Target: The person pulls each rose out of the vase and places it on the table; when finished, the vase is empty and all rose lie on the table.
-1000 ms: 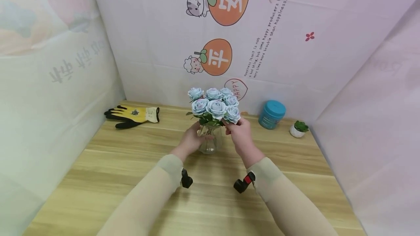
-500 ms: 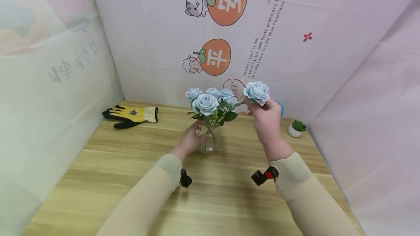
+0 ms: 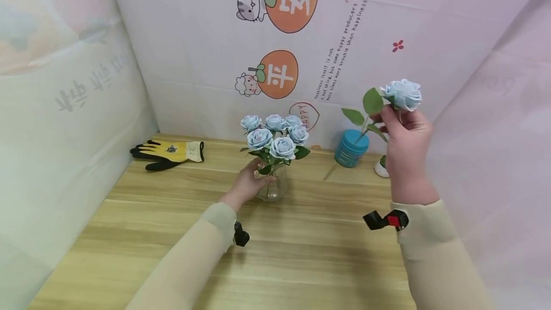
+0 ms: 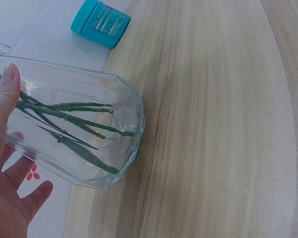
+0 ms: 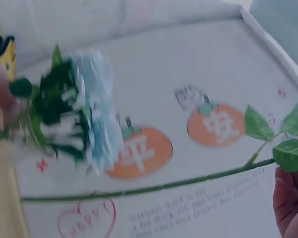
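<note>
My left hand (image 3: pixel 247 184) grips a clear glass vase (image 3: pixel 274 191) standing on the wooden table. In the left wrist view its thumb lies on one side of the faceted vase (image 4: pixel 69 124), with fingers along the other. Green stems (image 4: pixel 82 120) cross inside the glass. Several pale blue roses (image 3: pixel 282 148) fill the top. Off to the right, my raised right hand (image 3: pixel 409 145) pinches a single blue rose (image 3: pixel 403 94) just beneath its bloom. That rose's long green stem (image 5: pixel 149 189) runs across the right wrist view, its leaves (image 5: pixel 290 153) close to the fingers.
A yellow and black work glove (image 3: pixel 172 151) lies at the back left of the table (image 3: pixel 301 262). Behind the right hand stand a blue lidded jar (image 3: pixel 350 149) and a small white pot (image 3: pixel 380 170), partly hidden. Printed sheets (image 3: pixel 193 51) enclose the table.
My right hand has drawn one rose out of the vase and carried it up and to the right. The left hand has stayed on the vase.
</note>
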Motion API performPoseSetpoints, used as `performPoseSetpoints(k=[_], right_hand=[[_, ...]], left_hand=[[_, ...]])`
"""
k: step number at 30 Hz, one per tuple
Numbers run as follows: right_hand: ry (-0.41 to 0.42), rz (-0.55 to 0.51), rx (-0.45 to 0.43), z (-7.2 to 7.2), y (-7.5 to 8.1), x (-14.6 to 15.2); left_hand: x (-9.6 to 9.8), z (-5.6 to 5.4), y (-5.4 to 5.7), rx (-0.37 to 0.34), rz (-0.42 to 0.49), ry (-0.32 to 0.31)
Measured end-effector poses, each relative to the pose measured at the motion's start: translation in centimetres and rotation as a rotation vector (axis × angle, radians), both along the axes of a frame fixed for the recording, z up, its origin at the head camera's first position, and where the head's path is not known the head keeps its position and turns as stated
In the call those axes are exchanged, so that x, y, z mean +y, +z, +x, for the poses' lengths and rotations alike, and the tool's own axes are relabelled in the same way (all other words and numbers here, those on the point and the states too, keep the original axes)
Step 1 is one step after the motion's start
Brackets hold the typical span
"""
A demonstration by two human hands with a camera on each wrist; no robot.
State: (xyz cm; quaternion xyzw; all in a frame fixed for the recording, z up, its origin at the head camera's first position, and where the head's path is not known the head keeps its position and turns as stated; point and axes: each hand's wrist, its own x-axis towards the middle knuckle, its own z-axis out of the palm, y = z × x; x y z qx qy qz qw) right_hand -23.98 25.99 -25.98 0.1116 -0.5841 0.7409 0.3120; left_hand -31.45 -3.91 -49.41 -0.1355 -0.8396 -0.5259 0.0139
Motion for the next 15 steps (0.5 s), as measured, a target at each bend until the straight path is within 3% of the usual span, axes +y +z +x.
performPoseSetpoints(k=[5, 10, 15], right_hand=[[-0.026, 0.203, -0.324, -1.9, -2.9, 4.8], [-0.013, 0.417, -0.702, -4.6, -9.0, 9.2], [-0.041, 0.589, -0.894, -6.6, -15.3, 12.5]], left_hand=[[-0.1, -0.1, -0.1, 0.017, -0.007, -0.010], [-0.1, -0.3, 0.1, 0.036, 0.005, -0.015], [0.0, -0.3, 0.1, 0.031, -0.006, -0.006]])
